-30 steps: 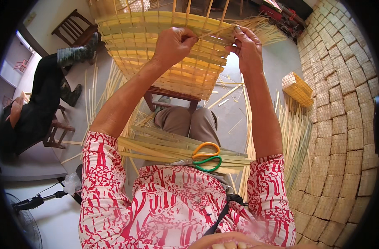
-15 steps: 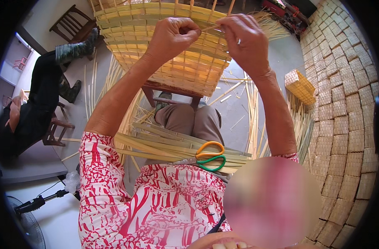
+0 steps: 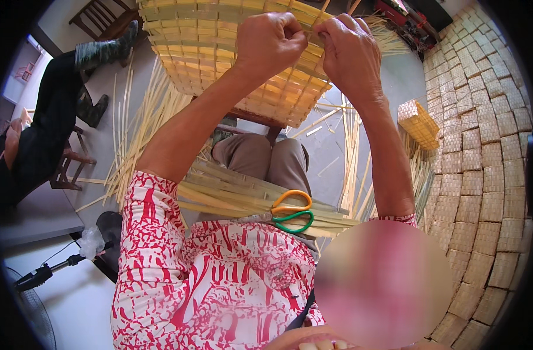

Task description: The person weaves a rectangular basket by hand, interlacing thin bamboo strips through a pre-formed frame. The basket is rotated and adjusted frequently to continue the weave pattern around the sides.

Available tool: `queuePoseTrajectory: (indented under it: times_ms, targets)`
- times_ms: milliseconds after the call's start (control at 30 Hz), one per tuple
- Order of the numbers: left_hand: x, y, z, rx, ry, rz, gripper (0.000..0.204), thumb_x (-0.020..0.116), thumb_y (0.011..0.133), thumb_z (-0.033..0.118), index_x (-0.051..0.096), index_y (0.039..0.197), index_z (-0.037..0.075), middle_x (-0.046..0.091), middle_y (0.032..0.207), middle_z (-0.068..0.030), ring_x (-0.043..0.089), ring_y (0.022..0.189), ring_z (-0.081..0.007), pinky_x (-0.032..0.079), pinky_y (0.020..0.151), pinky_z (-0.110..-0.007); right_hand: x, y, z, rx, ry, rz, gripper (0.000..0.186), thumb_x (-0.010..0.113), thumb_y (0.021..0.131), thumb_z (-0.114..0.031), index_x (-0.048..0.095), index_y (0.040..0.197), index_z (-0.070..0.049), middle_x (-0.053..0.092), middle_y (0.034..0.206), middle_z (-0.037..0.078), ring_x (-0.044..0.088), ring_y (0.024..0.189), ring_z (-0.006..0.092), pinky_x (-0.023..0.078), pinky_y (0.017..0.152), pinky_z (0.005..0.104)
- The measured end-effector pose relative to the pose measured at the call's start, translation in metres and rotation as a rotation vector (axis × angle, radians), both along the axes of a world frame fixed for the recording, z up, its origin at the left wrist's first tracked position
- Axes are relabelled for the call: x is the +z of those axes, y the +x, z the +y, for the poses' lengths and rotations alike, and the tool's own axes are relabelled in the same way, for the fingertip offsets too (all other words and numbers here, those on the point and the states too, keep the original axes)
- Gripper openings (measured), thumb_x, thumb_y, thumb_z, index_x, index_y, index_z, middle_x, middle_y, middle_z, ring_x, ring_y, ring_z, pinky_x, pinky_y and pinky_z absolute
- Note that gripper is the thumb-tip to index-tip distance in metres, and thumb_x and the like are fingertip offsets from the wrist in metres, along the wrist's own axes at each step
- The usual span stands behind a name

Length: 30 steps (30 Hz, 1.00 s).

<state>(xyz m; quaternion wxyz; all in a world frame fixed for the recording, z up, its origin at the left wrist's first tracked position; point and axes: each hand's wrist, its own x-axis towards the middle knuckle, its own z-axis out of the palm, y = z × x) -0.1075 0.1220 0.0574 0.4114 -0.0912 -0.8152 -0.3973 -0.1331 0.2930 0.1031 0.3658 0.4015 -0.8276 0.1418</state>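
A large, partly woven yellow basket (image 3: 202, 58) rests on a dark wooden stool (image 3: 249, 118) beyond my knees. At its upper part, my left hand (image 3: 269, 45) pinches a thin bamboo strip, thumb curled against forefinger. Close to its right, my right hand (image 3: 351, 58) has bent fingers pressed on the same strip, partly hiding it. Scissors with orange and green handles (image 3: 292, 211) lie on a bundle of flat bamboo strips (image 3: 219, 195) across my lap.
A seated person in dark trousers and boots (image 3: 50, 122) is on the left, near a wooden chair (image 3: 97, 20) and a fan (image 3: 27, 297). Loose strips (image 3: 132, 116) litter the grey floor. Stacked woven pieces (image 3: 476, 192) fill the right side, beside a small yellow basket (image 3: 417, 122).
Both hands have moved up in the picture, the left one also to the right, closer to the right hand. My right hand has turned its back more toward the camera.
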Motion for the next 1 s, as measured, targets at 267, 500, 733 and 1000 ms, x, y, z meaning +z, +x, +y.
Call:
queuePoseTrajectory:
  times_ms: [267, 500, 733, 1000]
  targets:
    - [-0.001, 0.000, 0.007, 0.029, -0.025, 0.057, 0.012, 0.076, 0.086, 0.013, 0.073, 0.087, 0.002, 0.069, 0.073, -0.0095, 0.066, 0.063, -0.0189, 0.052, 0.059, -0.033, -0.013, -0.004, 0.000, 0.070, -0.131, 0.100, 0.006, 0.071, 0.085, -0.010, 0.072, 0.091, -0.010, 0.066, 0.091, 0.007, 0.064, 0.096, 0.0305, 0.053, 0.081, 0.0423]
    - [0.019, 0.015, -0.037, -0.163, -0.843, 0.463, 0.030, 0.070, 0.082, 0.008, 0.068, 0.111, 0.012, 0.068, 0.106, -0.0061, 0.066, 0.101, -0.0279, 0.054, 0.090, -0.041, 0.014, -0.005, 0.027, 0.267, -0.036, 0.127, 0.014, 0.077, 0.081, -0.014, 0.071, 0.092, -0.007, 0.066, 0.097, 0.010, 0.063, 0.099, 0.0332, 0.050, 0.088, 0.0438]
    - [-0.003, 0.024, -0.014, -0.155, -0.493, 0.278, 0.006, 0.070, 0.088, 0.014, 0.068, 0.091, 0.011, 0.066, 0.084, -0.0062, 0.068, 0.080, -0.0229, 0.056, 0.072, -0.039, -0.004, 0.013, 0.031, 0.267, -0.124, -0.117, 0.005, 0.067, 0.092, -0.003, 0.064, 0.096, -0.001, 0.059, 0.095, 0.011, 0.058, 0.094, 0.0317, 0.047, 0.085, 0.0405]
    - [0.003, 0.002, 0.022, -0.854, 1.124, -0.289, 0.012, 0.065, 0.096, 0.006, 0.069, 0.085, 0.002, 0.072, 0.076, -0.0086, 0.068, 0.062, -0.0168, 0.052, 0.053, -0.029, -0.009, -0.013, 0.018, 0.296, -0.381, -0.242, 0.013, 0.068, 0.099, -0.014, 0.063, 0.094, -0.002, 0.056, 0.089, 0.004, 0.054, 0.084, 0.0180, 0.045, 0.074, 0.0314]
